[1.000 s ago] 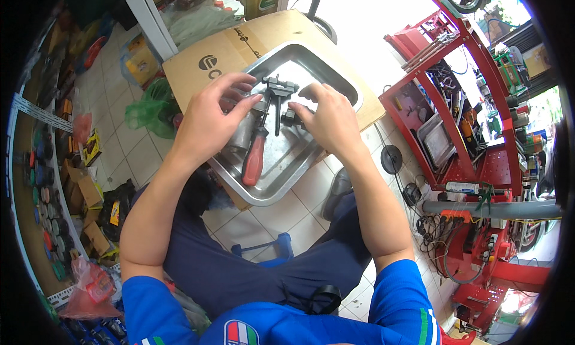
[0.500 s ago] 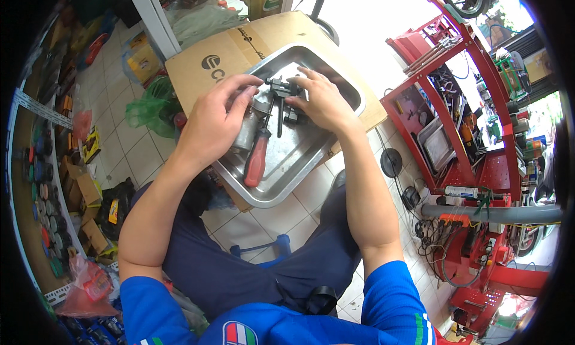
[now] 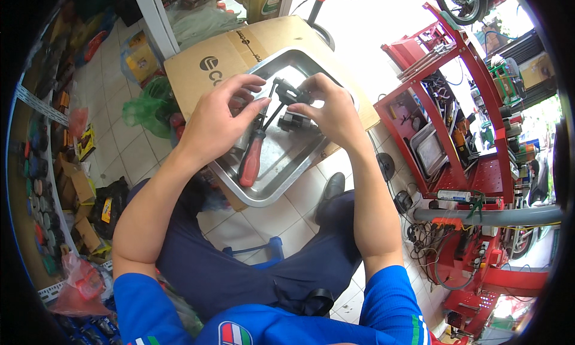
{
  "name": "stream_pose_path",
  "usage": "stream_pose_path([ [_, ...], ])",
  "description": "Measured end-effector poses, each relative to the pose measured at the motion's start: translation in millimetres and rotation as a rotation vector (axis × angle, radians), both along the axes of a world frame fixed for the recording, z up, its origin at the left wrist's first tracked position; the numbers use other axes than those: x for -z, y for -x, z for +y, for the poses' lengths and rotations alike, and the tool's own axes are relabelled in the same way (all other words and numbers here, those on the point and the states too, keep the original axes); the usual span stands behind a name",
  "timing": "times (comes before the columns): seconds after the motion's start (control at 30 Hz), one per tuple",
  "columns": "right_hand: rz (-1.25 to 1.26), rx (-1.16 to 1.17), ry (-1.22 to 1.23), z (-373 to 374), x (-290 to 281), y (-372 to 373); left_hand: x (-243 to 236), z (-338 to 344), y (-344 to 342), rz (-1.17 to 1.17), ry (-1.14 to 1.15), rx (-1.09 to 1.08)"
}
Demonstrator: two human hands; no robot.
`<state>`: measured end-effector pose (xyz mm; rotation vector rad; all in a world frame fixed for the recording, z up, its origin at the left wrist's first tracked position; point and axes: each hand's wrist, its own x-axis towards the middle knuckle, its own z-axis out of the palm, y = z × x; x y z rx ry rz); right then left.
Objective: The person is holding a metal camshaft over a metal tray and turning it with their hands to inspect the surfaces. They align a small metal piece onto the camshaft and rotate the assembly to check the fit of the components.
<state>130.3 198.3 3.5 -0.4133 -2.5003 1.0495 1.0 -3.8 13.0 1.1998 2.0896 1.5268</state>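
- Black, blocky metal T-shaped tool [image 3: 288, 94] is slanting within the steel tray [image 3: 281, 159], right hand [image 3: 335, 108] pinching its end.
- Left hand [image 3: 218, 117] is curving half-open above the tray; whether touching anything, I cannot tell.
- Smooth red-handled screwdriver [image 3: 251, 159] is lying inside the tray.

Red tool cart [image 3: 443, 126], green mesh bag [image 3: 148, 110]

We count two bare hands [image 3: 214, 117] [image 3: 336, 114], two rectangular silvery metal trays [image 3: 275, 165] [image 3: 430, 150], one stout red-handled tool [image 3: 250, 159], one dark metal clamp-like tool [image 3: 288, 93] and one dark shoe [image 3: 334, 186].
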Motion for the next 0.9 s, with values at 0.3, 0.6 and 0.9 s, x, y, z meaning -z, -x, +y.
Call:
stream_pose_path([
  [0.3,0.121,-0.122,0.212,-20,-13,-31,-5,-4,-7,0.139,-0.112,0.203],
  [0.6,0.119,-0.119,0.294,-17,-5,-39,0,-1,-5,0.111,-0.034,0.204],
  [0.9,0.039,-0.080,0.277,-16,-13,-44,2,0,-7,0.010,0.033,0.165],
])
